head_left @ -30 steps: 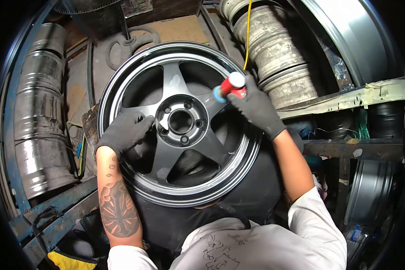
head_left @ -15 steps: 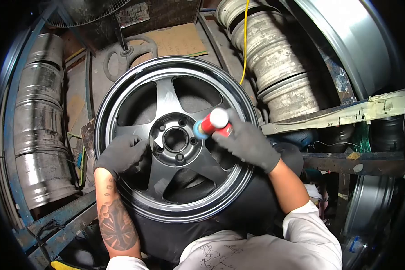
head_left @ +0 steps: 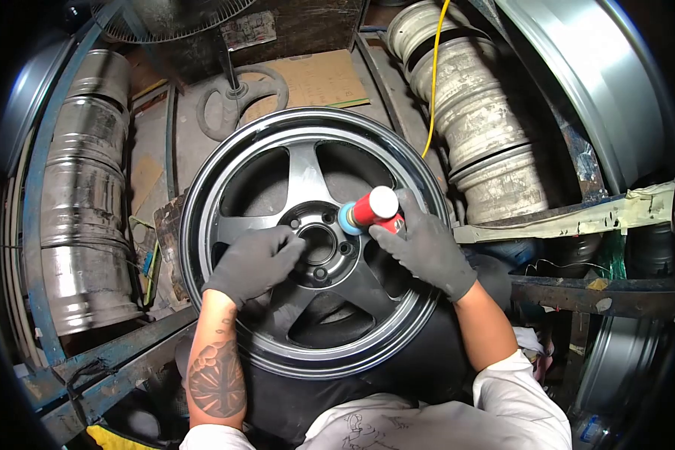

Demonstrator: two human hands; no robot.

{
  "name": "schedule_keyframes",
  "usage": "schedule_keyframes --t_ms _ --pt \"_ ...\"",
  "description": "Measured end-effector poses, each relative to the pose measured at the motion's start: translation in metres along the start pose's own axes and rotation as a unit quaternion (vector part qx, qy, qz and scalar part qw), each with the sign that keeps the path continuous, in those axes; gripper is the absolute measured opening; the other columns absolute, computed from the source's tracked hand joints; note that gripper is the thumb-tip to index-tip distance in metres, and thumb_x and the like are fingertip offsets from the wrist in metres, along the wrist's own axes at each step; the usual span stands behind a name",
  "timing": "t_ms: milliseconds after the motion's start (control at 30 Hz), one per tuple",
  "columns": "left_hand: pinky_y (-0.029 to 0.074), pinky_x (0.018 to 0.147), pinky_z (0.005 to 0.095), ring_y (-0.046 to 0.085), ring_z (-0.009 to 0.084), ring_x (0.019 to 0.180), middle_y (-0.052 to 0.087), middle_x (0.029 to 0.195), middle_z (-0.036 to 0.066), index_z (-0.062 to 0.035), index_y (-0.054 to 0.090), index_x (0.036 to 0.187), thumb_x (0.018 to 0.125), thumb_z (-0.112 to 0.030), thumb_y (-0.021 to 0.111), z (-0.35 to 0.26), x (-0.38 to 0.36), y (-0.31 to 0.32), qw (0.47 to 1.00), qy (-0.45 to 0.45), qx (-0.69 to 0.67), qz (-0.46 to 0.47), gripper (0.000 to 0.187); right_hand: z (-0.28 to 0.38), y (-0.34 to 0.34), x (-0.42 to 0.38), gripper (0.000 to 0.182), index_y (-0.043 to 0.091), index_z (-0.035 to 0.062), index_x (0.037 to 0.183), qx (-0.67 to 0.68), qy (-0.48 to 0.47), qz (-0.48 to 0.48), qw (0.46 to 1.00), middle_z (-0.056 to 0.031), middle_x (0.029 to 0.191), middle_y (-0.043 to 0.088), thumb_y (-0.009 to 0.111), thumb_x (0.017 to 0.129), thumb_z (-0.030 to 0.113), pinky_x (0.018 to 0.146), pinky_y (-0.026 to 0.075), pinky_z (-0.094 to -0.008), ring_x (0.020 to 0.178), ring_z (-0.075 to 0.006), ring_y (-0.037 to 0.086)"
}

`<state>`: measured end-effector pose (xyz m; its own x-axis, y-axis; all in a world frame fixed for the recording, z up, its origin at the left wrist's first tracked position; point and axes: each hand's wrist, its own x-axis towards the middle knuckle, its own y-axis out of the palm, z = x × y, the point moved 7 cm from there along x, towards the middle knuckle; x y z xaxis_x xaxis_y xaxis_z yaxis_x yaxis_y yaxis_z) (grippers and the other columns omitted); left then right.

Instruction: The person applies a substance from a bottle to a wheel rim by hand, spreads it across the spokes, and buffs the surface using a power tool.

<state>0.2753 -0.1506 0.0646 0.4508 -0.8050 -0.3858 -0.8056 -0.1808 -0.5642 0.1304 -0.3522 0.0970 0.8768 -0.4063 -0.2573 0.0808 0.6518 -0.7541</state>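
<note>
A large dark-grey five-spoke wheel rim lies face up before me, close to my lap. My right hand, in a grey glove, is closed around a small red power sander with a white cap and a blue pad end. The pad end is over the rim's hub, at its right side. My left hand, gloved too, reaches over the left spoke with its fingers curled together at the hub's left edge. Whatever those fingertips may hold is hidden.
Stacked metal rims stand at the left and back right. A steering wheel and cardboard lie behind, below a fan. A yellow cable hangs at the right, near a taped rack beam.
My left hand has moved right and onto the hub's edge, covering a small white patch seen there before. The sander stays in my right hand near the hub. The whole view has shifted slightly.
</note>
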Motion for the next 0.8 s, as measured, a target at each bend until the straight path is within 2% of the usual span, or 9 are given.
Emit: schedule_keyframes --t_ms 100,200,300,333,367,567,600,733,800 --pt "0.054 0.083 0.0431 0.071 0.0357 0.086 0.072 0.090 0.018 -0.0046 0.066 0.124 0.100 -0.031 0.060 -0.017 -0.003 0.023 0.985 0.118 -0.125 0.014 0.036 0.020 0.000 0.016 0.056 0.042 0.0057 0.130 -0.011 -0.018 -0.011 1.000 -0.0312 0.088 0.070 0.069 0.095 0.040 0.077 0.053 -0.0585 0.088 -0.0513 0.069" --pt "0.053 0.093 0.0383 0.072 0.0298 0.101 0.072 0.110 0.015 0.0016 0.034 0.155 0.100 -0.028 0.063 -0.032 -0.003 0.047 0.972 0.150 -0.169 0.071 0.070 0.035 0.013 0.045 0.057 0.042 0.0046 0.131 -0.051 -0.074 -0.028 0.996 -0.0319 0.088 0.070 0.068 0.095 0.041 0.079 0.053 -0.0596 0.089 -0.0518 0.069" --pt "0.053 0.099 0.0362 0.070 0.0283 0.112 0.056 0.145 0.026 0.0066 0.012 0.162 0.102 -0.031 0.064 -0.037 0.002 0.062 0.940 0.131 -0.306 0.073 0.088 0.048 0.022 0.083 0.063 0.043 0.0053 0.137 -0.093 -0.065 -0.016 0.993 -0.0310 0.103 0.070 0.069 0.094 0.043 0.087 0.052 -0.0556 0.101 -0.0506 0.067" --pt "0.053 0.100 0.0353 0.069 0.0244 0.114 0.043 0.156 0.031 0.0074 0.001 0.163 0.102 -0.032 0.065 -0.036 0.009 0.064 0.934 0.155 -0.316 0.057 0.096 0.053 0.024 0.098 0.068 0.041 0.0034 0.140 -0.096 -0.073 -0.023 0.992 -0.0340 0.106 0.069 0.069 0.093 0.043 0.089 0.052 -0.0555 0.103 -0.0514 0.067" --pt "0.053 0.100 0.0344 0.068 0.0220 0.114 0.040 0.158 0.031 0.0062 -0.005 0.163 0.102 -0.029 0.065 -0.037 0.013 0.065 0.895 0.137 -0.418 0.081 0.100 0.057 0.022 0.111 0.072 0.041 0.0014 0.142 -0.081 -0.072 -0.014 0.994 -0.0346 0.109 0.069 0.070 0.093 0.045 0.090 0.053 -0.0537 0.104 -0.0505 0.068" --pt "0.053 0.100 0.0374 0.064 0.0235 0.118 0.037 0.160 0.020 0.0019 0.000 0.165 0.105 -0.029 0.060 -0.027 0.018 0.065 0.763 0.012 -0.645 0.028 0.091 0.064 0.028 0.120 0.074 0.040 -0.0055 0.140 -0.081 -0.111 -0.037 0.990 -0.0357 0.103 0.070 0.067 0.093 0.045 0.085 0.054 -0.0552 0.097 -0.0514 0.069" --pt "0.052 0.101 0.0392 0.061 0.0211 0.116 0.042 0.154 0.012 -0.0062 0.009 0.167 0.104 -0.032 0.060 -0.026 0.017 0.070 0.729 0.000 -0.683 0.035 0.085 0.060 0.032 0.110 0.080 0.037 -0.0066 0.145 -0.094 -0.080 -0.007 0.992 -0.0355 0.103 0.070 0.067 0.093 0.046 0.085 0.054 -0.0547 0.097 -0.0511 0.069" --pt "0.049 0.104 0.0402 0.053 0.0170 0.107 0.047 0.138 0.000 -0.0235 0.030 0.159 0.106 -0.034 0.059 -0.037 0.018 0.076 0.708 0.036 -0.697 0.108 0.061 0.061 0.029 0.076 0.071 0.042 -0.0005 0.141 -0.108 -0.125 -0.032 0.986 -0.0329 0.098 0.070 0.068 0.093 0.046 0.080 0.054 -0.0549 0.094 -0.0504 0.069" --pt "0.049 0.105 0.0412 0.053 0.0170 0.116 0.048 0.140 0.000 -0.0231 0.033 0.156 0.106 -0.035 0.059 -0.039 0.020 0.073 0.711 0.045 -0.698 0.072 0.058 0.063 0.028 0.081 0.066 0.044 0.0035 0.139 -0.113 -0.048 -0.018 0.992 -0.0330 0.108 0.068 0.071 0.093 0.042 0.085 0.053 -0.0540 0.103 -0.0512 0.067"
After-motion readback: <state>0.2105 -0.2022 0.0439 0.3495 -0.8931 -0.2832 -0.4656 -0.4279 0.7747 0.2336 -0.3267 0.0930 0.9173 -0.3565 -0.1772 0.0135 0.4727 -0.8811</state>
